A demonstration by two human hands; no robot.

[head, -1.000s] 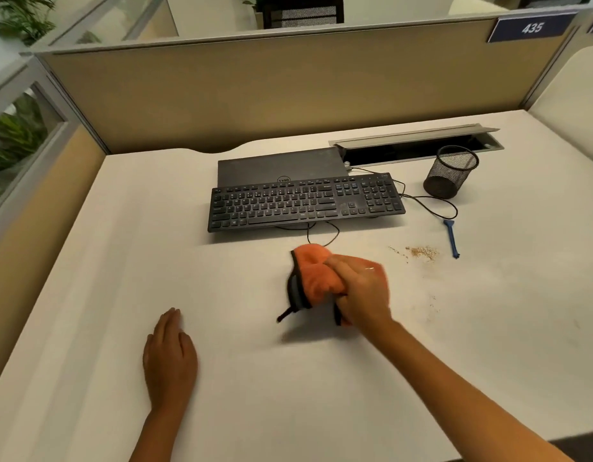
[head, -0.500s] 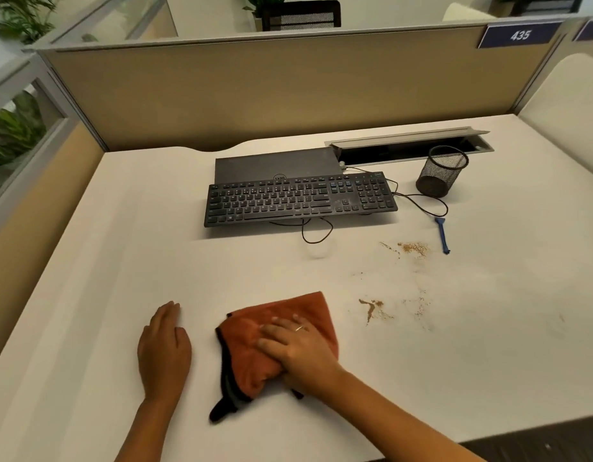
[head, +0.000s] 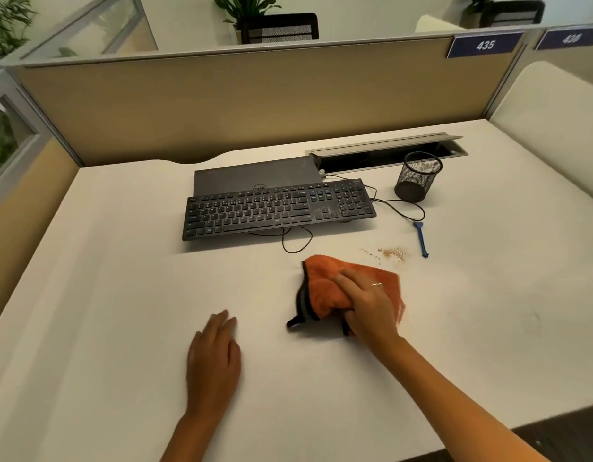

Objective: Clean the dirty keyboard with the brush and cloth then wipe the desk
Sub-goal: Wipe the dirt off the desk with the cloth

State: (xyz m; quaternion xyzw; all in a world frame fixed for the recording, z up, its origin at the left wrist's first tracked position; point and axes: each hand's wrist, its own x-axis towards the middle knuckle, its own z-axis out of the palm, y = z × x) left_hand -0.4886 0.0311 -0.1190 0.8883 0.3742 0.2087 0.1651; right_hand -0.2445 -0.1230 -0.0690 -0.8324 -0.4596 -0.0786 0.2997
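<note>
Right hand [head: 365, 303] lies on top of the orange cloth [head: 325, 288], fingers bent over the bunched fabric and pressing it to the desk [head: 121, 295]; whether the thumb grips underneath is hard to tell, as the hand hides it. Left hand [head: 213, 358] rests flat on the desk, palm down, fingers straight, holding nothing, well apart from the cloth. Keyboard [head: 278, 208] sits further back, its near edge apart from the cloth, cable looping in front. Brush [head: 421, 238], blue, lies on the desk right of the keyboard. Crumbs [head: 395, 253] scattered between cloth and brush, just beyond the cloth's far right corner. Mesh cup [head: 417, 176] stands behind the brush, beside the keyboard's right end.
</note>
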